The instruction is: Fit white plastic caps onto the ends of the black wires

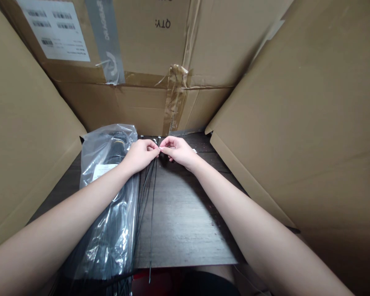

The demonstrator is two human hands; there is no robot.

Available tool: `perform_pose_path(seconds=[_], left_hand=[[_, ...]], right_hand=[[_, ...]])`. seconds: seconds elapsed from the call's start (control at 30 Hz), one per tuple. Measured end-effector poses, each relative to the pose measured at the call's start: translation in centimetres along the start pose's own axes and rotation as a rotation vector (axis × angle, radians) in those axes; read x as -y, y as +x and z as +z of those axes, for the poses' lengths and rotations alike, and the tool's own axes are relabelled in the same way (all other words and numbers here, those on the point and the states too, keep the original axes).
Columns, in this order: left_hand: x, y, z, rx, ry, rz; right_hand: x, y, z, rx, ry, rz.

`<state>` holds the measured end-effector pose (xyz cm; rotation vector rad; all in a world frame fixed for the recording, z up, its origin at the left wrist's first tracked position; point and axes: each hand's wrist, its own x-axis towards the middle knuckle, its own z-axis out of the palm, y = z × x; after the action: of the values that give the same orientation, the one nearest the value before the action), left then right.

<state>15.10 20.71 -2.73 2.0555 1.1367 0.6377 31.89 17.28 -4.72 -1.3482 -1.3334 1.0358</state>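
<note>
Near the far end of the dark table, my left hand [143, 154] and my right hand [177, 150] meet fingertip to fingertip, both in a pinch. Thin black wires [152, 205] run from below my left fingertips toward the front edge of the table. One of them hangs past that edge. Between the fingertips is a tiny pale piece, too small to name. My left forearm crosses over a clear plastic bag [123, 230] with a bundle of black wires inside and a white label [102, 171] on it.
Large cardboard panels stand at the left [24, 123] and right [311, 115]. A taped cardboard box [142, 98] closes off the back. Several small white bits lie on the dark table [185, 230] near the box. Below the front edge something red shows.
</note>
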Motion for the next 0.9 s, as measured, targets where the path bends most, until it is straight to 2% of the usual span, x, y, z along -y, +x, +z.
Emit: perform_pose_path(seconds=[0.43,0.63,0.8,0.9], left_hand=[[-0.25,-0.07,-0.04,0.009,-0.007,0.009],[-0.57,-0.25,-0.14,0.003,0.022,-0.015],[-0.36,-0.19,-0.06,-0.005,-0.007,-0.015],[-0.20,-0.14,-0.02,-0.010,-0.005,-0.010]], right_hand=[[0.09,0.06,0.16,0.012,-0.027,0.007],[-0.35,0.37,-0.18,-0.100,0.103,0.003],[0.09,0.09,-0.20,0.001,0.031,0.010],[0.30,-0.10,-0.19,0.011,0.053,0.008]])
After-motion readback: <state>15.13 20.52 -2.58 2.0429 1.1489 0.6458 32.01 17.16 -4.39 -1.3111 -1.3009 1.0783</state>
